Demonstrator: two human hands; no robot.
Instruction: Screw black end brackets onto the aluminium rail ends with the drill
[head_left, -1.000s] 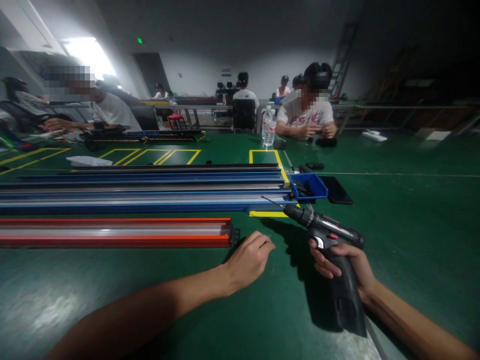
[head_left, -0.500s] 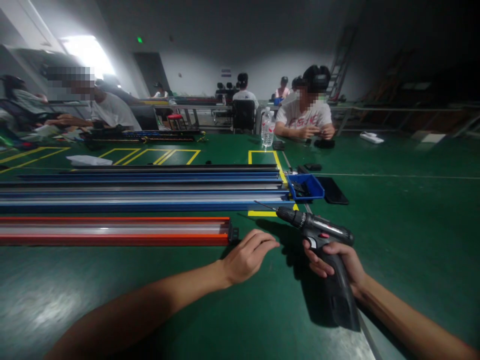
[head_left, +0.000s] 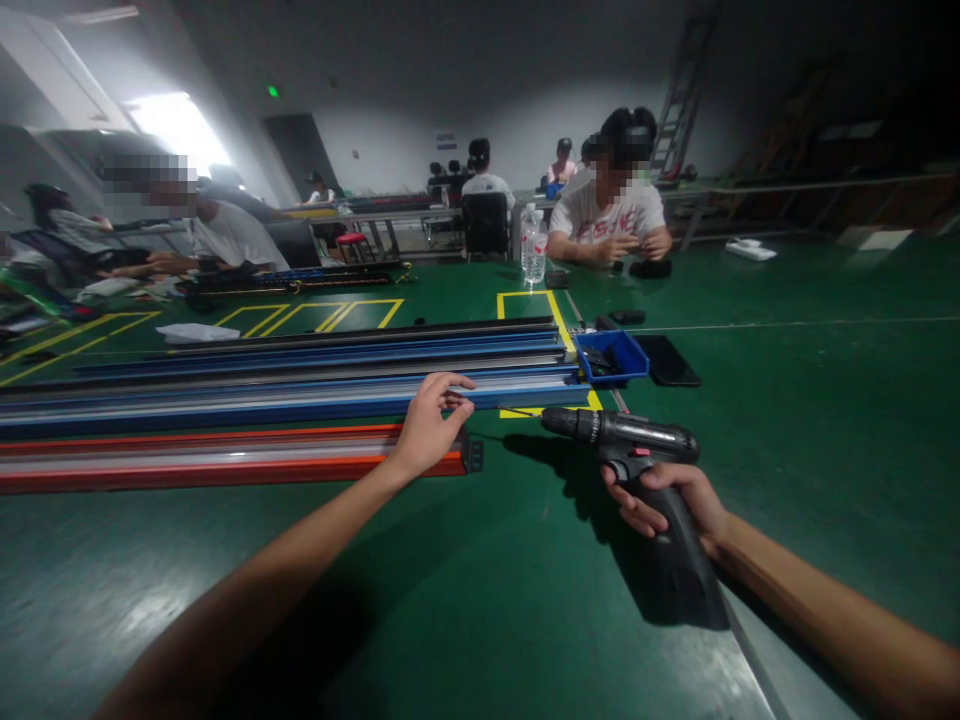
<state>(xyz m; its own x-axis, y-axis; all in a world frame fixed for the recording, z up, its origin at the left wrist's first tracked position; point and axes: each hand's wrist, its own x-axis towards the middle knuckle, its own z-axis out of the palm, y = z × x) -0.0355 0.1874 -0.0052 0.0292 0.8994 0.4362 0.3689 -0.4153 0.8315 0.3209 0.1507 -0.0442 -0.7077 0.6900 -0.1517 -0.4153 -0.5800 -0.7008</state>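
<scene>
My right hand is wrapped round the grip of a black cordless drill, its long thin bit pointing left. Over the right end of an orange-red rail is my left hand, its fingers curled in towards the thumb beside the bit's tip. Whatever it may hold is too small to make out. A black end cap sits on that end of the rail.
Behind the orange-red rail lie several blue and black rails. A blue bin with dark parts stands beside a black flat tray-like piece. Water bottles stand farther back. A person sits across the green table.
My left hand has moved left and up, from in front of the end cap to over the rail's end. The drill has swung slightly, its bit now nearly level near my left fingers.
</scene>
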